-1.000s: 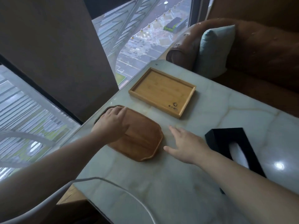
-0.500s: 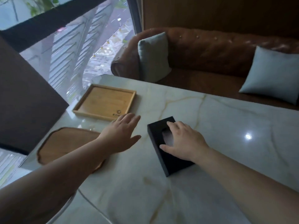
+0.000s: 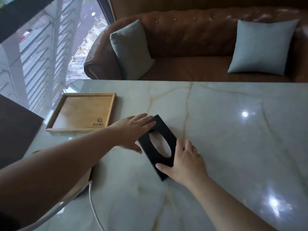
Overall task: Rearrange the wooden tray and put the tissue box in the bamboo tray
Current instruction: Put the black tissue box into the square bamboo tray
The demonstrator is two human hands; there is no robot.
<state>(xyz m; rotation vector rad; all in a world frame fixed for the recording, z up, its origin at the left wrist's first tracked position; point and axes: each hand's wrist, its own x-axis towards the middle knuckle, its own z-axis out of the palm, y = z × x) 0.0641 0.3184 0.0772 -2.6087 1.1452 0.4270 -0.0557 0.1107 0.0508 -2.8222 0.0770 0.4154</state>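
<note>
A black tissue box point(image 3: 158, 144) with an oval slot lies flat on the marble table point(image 3: 225, 130), angled from far left to near right. My left hand point(image 3: 133, 132) rests on its far left end, fingers spread over the corner. My right hand point(image 3: 185, 162) clasps its near right end, thumb on the top face. The light rectangular bamboo tray point(image 3: 80, 112) sits empty to the left, near the window. The darker wooden tray point(image 3: 80, 182) lies at the near left, mostly hidden under my left forearm.
A brown leather sofa point(image 3: 191, 40) with two grey-blue cushions point(image 3: 131, 47) stands beyond the table's far edge. A window point(image 3: 41, 55) runs along the left side. A white cable point(image 3: 93, 207) curves over the table near me.
My left hand left the wooden tray and crossed right to the tissue box's far end. My right hand took hold of the box's near end. The view swung right.
</note>
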